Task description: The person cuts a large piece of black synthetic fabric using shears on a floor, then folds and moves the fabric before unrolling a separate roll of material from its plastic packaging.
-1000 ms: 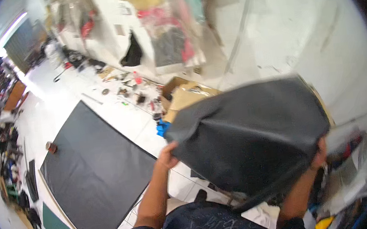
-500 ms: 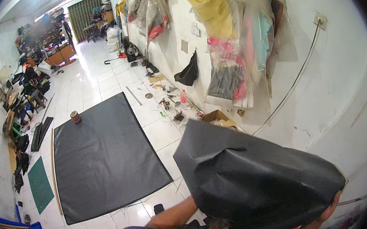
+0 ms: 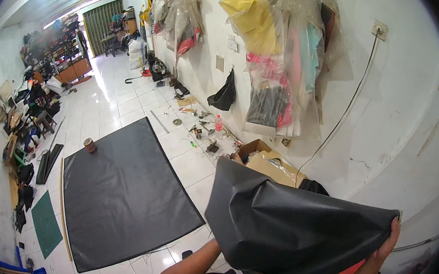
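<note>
A large black sheet [image 3: 292, 220], smooth like leatherette, hangs raised and creased in front of me at the lower right. My right hand [image 3: 392, 236] is closed on its right corner, thumb and fingers at the edge. My left forearm [image 3: 193, 265] reaches up behind the sheet's left side; the sheet hides the left hand and its fingers. On the tiled floor to the left a second black sheet [image 3: 129, 194] lies flat, a small tin [image 3: 90, 145] standing on its far left corner. Something red [image 3: 350, 271] shows below the raised sheet, beside my right forearm.
A cardboard box [image 3: 254, 148] stands by the right wall beyond the raised sheet. Tools and a small bottle [image 3: 218, 122] lie along that wall. A wooden strip [image 3: 64, 207] and green mat [image 3: 47, 224] lie left of the flat sheet. Plastic-wrapped materials [image 3: 255, 21] hang on the wall.
The raised sheet's right corner and my right hand have moved left and slightly up. Its far edge has dropped, uncovering more of the cardboard box. The flat sheet stays put.
</note>
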A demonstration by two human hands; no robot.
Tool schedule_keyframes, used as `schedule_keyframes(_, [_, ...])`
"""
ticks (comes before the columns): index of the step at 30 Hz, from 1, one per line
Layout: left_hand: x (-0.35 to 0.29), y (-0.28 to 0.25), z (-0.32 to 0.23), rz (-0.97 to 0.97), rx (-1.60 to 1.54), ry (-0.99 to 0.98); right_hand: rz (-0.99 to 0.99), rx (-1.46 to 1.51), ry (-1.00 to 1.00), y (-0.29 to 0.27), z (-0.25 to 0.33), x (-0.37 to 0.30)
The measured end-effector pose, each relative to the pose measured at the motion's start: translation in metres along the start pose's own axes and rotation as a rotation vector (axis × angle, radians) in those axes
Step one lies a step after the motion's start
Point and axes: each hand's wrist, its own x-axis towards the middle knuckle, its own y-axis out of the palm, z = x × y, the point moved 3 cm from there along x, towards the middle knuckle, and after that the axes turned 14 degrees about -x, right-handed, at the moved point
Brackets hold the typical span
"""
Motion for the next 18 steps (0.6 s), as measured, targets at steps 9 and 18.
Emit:
schedule_keyframes(9, [-0.047,-0.011,-0.077,-0.089,0.025,0.224,0.234,-0.206,-0.069,-0.031,-0.026,0.001])
schedule_keyframes(18, [-0.093,-0.015,-0.158,-0.201,0.092,0.462,0.451,-0.495,0.042,0.017,-0.051,-0.066])
